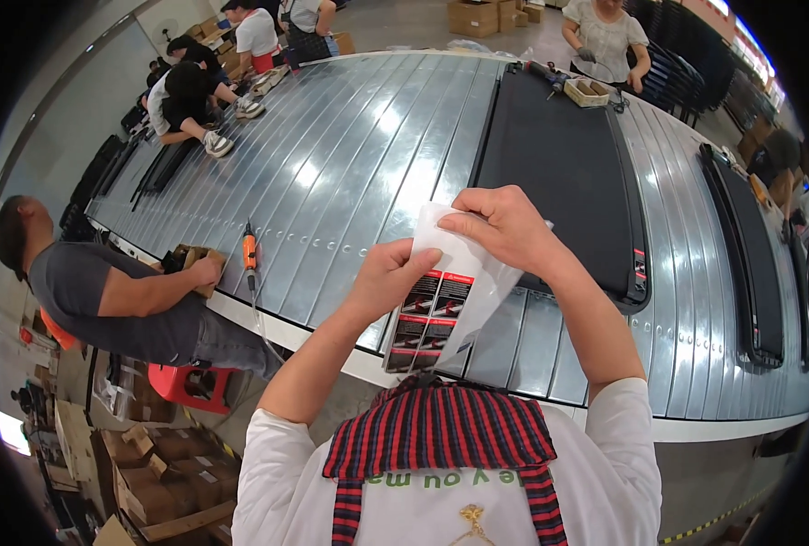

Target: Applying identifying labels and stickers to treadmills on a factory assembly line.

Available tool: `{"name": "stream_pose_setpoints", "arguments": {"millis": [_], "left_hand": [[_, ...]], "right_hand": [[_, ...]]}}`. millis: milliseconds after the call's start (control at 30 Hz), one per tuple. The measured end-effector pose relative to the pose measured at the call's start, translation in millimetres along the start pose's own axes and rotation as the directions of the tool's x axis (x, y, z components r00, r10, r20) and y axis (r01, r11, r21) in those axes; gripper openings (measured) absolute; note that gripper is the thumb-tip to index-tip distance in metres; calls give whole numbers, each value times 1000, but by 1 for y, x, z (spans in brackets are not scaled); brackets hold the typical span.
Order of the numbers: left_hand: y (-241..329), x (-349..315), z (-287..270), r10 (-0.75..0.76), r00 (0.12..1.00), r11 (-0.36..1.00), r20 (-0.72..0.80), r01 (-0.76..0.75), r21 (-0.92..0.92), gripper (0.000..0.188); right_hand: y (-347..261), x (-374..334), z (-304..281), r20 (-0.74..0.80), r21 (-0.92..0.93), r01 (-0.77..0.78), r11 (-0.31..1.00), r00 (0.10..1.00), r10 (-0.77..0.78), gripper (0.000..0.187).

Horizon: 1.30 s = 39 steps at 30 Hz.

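Observation:
Between my two hands is a sheet of warning labels (436,314), printed in black, red and white, with a white strip curling over at its top. My left hand (392,278) pinches the sheet's left edge, thumb on top. The fingers of my right hand (505,227) are closed on the white upper corner. A translucent, film-like layer hangs below that hand on the right. The sheet is held up over the near edge of the metal slatted table (350,173). What lies behind the sheet is hidden.
A large black panel (555,146) lies beyond my right hand; a narrower one (741,255) is farther right. An orange power screwdriver (250,250) lies left, near a co-worker (104,287) and a red stool (191,387). A basket (586,91) stands at the far side.

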<state>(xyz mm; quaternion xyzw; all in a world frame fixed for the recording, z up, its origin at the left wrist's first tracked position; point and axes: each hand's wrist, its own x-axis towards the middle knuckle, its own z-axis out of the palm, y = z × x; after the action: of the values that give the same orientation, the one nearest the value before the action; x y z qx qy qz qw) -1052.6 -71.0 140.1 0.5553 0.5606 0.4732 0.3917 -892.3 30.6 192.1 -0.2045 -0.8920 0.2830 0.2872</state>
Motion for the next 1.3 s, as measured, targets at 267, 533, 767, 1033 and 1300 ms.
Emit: {"name": "stream_pose_setpoints", "arguments": {"millis": [267, 533, 767, 1033, 1300], "left_hand": [[12, -5, -23, -260, 920, 962, 292, 272, 1, 23], [-43, 3, -14, -297, 948, 858, -117, 212, -467, 18], [-51, 1, 6, -312, 937, 829, -157, 188, -527, 16], [-53, 2, 16, -299, 944, 804, -138, 171, -569, 16], [-56, 2, 12, -285, 949, 841, -135, 180, -511, 18]], "right_hand": [[10, 1, 4, 160, 24, 131, 991, 978, -133, 17], [-1, -27, 70, -337, 99, 51, 994, 941, -15, 7], [31, -43, 106, -227, 270, -142, 952, 952, 206, 11], [27, -48, 111, -159, 335, -282, 899, 923, 349, 14], [26, -46, 109, -151, 358, -276, 892, 926, 347, 14]]}}
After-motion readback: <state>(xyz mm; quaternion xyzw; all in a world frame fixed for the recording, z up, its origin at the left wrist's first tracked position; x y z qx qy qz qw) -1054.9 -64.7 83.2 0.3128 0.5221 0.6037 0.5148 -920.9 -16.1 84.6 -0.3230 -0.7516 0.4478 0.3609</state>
